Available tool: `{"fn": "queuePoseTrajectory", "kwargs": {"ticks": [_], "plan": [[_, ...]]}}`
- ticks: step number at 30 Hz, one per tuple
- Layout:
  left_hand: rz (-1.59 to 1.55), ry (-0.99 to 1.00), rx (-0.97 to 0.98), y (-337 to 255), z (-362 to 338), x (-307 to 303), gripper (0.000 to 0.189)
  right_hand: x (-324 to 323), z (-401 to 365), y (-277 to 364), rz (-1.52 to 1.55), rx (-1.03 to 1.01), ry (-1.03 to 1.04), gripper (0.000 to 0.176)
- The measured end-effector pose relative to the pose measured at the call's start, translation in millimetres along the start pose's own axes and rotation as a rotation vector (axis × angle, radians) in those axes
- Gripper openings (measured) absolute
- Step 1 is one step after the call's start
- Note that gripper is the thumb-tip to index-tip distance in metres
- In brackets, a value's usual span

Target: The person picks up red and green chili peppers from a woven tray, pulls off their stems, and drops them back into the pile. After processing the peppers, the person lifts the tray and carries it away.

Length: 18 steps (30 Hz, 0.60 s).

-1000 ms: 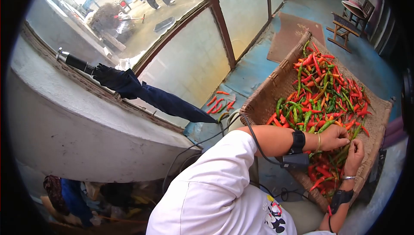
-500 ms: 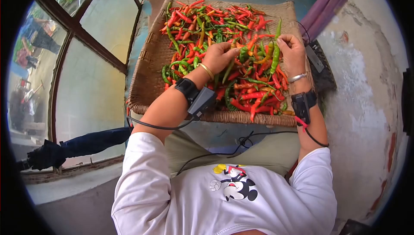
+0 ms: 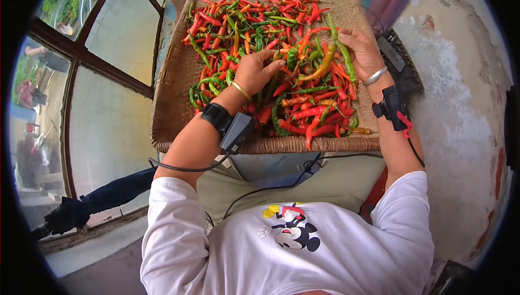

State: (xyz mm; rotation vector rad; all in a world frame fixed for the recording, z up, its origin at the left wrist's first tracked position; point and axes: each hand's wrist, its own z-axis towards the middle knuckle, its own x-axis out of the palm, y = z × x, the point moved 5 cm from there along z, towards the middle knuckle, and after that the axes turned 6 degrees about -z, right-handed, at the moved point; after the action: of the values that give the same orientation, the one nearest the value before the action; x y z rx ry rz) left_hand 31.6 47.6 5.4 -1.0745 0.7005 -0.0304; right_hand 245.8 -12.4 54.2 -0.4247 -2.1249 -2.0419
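A shallow woven basket (image 3: 168,116) in front of me holds a wide heap of red, green and orange chili peppers (image 3: 311,112). Over the heap's right side my right hand (image 3: 362,52) is closed, pinching a long green chili pepper (image 3: 342,51) that stands nearly upright. A curved yellow-green chili pepper (image 3: 323,66) lies just left of those fingers. My left hand (image 3: 257,72) is closed low over the middle of the heap. Dark green chili pepper shows above and below its curled fingers, which partly hide it.
A window with a brown frame (image 3: 81,56) stands on the left, with a folded dark umbrella (image 3: 108,193) below it. On the right are a bare plaster wall (image 3: 449,105) and a black crate-like object (image 3: 401,62) beside the basket. A black cable (image 3: 260,189) crosses my lap.
The view has shifted, moving the basket slightly left and up. My right hand keeps its green chili pepper, now more tilted. The yellow-green pepper shows lower and more to the left.
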Motion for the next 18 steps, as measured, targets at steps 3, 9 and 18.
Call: {"fn": "queuePoseTrajectory", "kwargs": {"ticks": [3, 9, 18], "plan": [[0.008, 0.036, -0.011, -1, 1, 3, 0.04, -32, 11, -29, -0.422, 0.091, -0.133, 0.006], [0.098, 0.133, 0.063, -4, -2, 13, 0.032, -47, 12, -69, -0.496, 0.213, -0.07, 0.014], [0.17, 0.319, 0.039, -6, 2, 24, 0.036, -2, 16, -39, -1.482, -0.196, 0.361, 0.027]]}}
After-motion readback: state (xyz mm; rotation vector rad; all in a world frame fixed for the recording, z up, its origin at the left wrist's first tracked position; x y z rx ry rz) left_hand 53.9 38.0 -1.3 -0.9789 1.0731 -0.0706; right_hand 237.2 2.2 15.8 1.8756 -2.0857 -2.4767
